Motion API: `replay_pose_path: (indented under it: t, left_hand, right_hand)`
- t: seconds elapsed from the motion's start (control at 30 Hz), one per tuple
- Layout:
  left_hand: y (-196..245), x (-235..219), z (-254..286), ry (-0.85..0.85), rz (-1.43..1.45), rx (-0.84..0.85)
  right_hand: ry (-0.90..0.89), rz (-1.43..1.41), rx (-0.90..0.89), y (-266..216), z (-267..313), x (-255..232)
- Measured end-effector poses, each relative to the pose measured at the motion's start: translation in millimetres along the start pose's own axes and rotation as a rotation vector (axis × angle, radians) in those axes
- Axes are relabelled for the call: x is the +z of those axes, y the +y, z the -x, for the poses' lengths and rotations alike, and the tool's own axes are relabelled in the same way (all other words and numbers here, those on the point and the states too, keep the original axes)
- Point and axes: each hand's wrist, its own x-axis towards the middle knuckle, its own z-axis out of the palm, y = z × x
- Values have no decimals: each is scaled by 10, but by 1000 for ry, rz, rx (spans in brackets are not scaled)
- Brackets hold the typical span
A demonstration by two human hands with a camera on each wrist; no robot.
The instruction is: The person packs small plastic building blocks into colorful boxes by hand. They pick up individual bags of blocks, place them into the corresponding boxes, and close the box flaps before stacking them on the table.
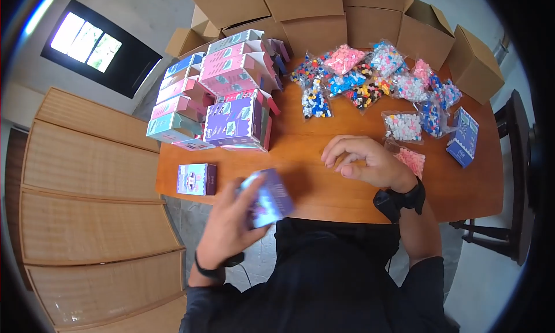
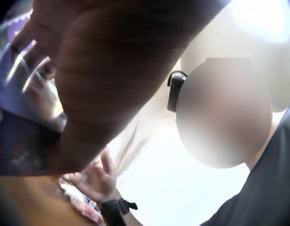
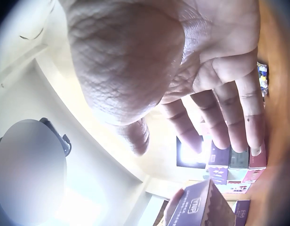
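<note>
A small purple and light-blue box (image 1: 270, 199) is held in the left hand (image 1: 227, 226), fingers and thumb round it, tilted over the table's front edge. In the left wrist view the same box (image 2: 22, 106) shows blurred beside the left hand (image 2: 51, 42). My right hand (image 1: 367, 162) hovers over the table to the right of the box, holding nothing, its fingers loosely bent. The right wrist view shows the palm of the right hand (image 3: 201, 80) with fingers extended, and the held box (image 3: 201, 207) below it.
A similar box (image 1: 196, 179) lies at the table's left front. Behind it stand stacked opened boxes (image 1: 231, 122). Bags of coloured pieces (image 1: 403, 126) cover the back right, beside a purple-blue box (image 1: 463, 137). Cardboard cartons (image 1: 315, 38) line the back; a dark chair (image 1: 514, 177) stands right.
</note>
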Motion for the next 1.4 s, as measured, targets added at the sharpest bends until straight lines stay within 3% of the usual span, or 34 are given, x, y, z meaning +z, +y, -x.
replay_pose_path:
  t: [0.13, 0.2, 0.33, 0.4, 0.57, 1.0, 1.1, 1.2, 1.23, 1.33, 1.4]
  left_hand:
    - [-410, -345, 302, 176, -14, -218]
    - [-791, -493, 376, 206, -53, -222]
    - [-1322, -708, 383, 35, -226, -277]
    - [-1563, -706, 365, -74, -174, -257]
    - [-1717, -684, 271, -210, -244, -220]
    - [-1681, -512, 57, -71, -250, -158]
    - [-1557, -564, 41, 79, -255, -34]
    - [-1528, -700, 11, 349, -149, -46]
    - [-1449, -743, -38, 519, -116, -47]
    - [-1531, -946, -205, 642, -123, -77]
    - [-1661, -958, -340, 586, -306, -33]
  right_hand:
    - [27, 68, 17, 59, 1, -10]
    - [3, 84, 72, 73, -1, -24]
    - [-36, 153, 161, 99, -28, 11]
    - [-53, 175, 197, 111, -31, 19]
    - [-16, 215, 160, 234, -31, -6]
    - [-23, 233, 218, 168, -52, 5]
    - [-19, 236, 213, 179, -54, 0]
    - [-16, 240, 206, 164, -52, 1]
    - [-19, 241, 205, 162, -52, 3]
    - [-35, 250, 202, 162, -55, 16]
    - [-45, 265, 198, 181, -51, 19]
